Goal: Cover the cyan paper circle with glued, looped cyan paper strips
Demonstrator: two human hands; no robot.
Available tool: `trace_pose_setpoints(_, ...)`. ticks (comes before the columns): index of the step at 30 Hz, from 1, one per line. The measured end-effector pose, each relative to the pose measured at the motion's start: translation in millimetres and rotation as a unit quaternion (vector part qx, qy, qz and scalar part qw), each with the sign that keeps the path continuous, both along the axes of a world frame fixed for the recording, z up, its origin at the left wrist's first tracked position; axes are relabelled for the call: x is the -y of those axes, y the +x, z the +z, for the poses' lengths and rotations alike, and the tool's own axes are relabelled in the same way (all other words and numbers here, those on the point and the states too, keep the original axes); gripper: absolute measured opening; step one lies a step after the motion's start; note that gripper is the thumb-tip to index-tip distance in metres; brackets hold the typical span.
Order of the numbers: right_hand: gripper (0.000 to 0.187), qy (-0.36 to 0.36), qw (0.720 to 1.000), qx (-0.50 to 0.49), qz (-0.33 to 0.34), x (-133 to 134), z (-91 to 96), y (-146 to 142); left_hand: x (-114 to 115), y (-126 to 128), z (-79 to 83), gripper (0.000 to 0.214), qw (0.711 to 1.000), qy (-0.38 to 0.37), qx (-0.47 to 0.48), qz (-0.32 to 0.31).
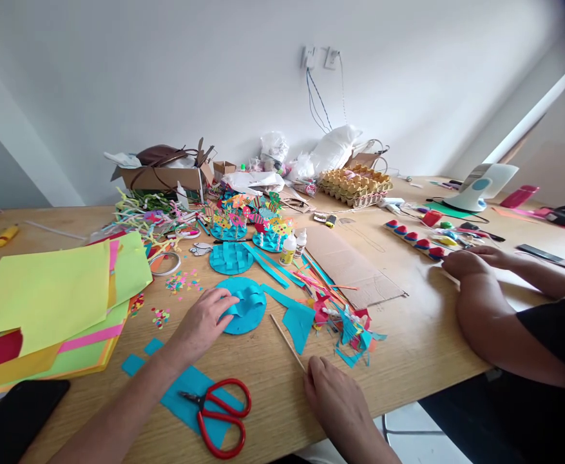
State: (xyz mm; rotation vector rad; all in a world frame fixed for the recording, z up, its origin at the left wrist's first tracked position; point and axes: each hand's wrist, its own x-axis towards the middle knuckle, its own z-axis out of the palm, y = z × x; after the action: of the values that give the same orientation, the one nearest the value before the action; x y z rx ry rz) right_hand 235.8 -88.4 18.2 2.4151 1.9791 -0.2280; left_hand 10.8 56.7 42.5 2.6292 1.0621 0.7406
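A round blue disc [241, 323] with curled blue paper strips on it lies on the table in front of me. My left hand [207, 322] is at its left edge, fingers closed on a blue paper strip [234, 307]. Between the fingers of my right hand [334, 394] is a thin wooden stick [287, 341], its far end pointing toward the disc. Red-handled scissors [220, 412] rest, blades apart, on a sheet of blue paper [180, 393] below my left hand. A cut blue paper piece [298, 326] lies right of the disc.
Behind the disc are another blue disc [230, 258], glue bottles [288, 249] and decorated pieces [229, 222]. Coloured paper [45, 296] and a phone [21, 419] lie left; paper scraps [350, 328] and cardboard [354, 264] right. Another person's arms [480, 290] reach in from the right.
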Motion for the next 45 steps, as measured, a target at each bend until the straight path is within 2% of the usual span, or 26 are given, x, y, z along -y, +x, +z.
trace_pose_setpoints(2,0.016,0.024,0.999,-0.038,0.004,5,-1.5,5,0,3,-2.9,0.027,1.0,0.014,-0.013,-0.005)
trace_pose_setpoints(4,0.015,0.089,0.991,-0.102,0.025,9,-2.9,8,-1,5,-6.1,0.028,0.999,0.022,-0.021,-0.011)
trace_pose_setpoints(8,0.019,0.251,0.944,-0.2,0.073,2,-4.6,3,-3,13,-10.9,0.029,0.999,0.033,-0.035,-0.016)
trace_pose_setpoints(10,0.027,0.277,0.931,-0.216,0.099,-6,-5.7,-4,-4,16,-12.2,0.03,0.998,0.042,-0.045,-0.015)
trace_pose_setpoints(17,0.034,0.239,0.94,-0.22,0.108,-24,-12.3,-16,-8,19,-12.7,0.033,0.995,0.047,-0.088,-0.003)
trace_pose_setpoints(27,0.034,0.221,0.948,-0.204,0.103,-24,-9.5,-17,-7,31,-3.0,0.023,0.995,0.008,-0.1,-0.001)
trace_pose_setpoints(34,0.034,0.182,0.962,-0.177,0.096,-26,-9.8,-17,-7,39,-2.5,0.018,0.988,0.027,-0.149,0.037)
trace_pose_setpoints(45,0.036,0.168,0.966,-0.175,0.091,-26,-14.4,-17,-6,59,3.9,0.022,0.964,0.049,-0.25,0.077)
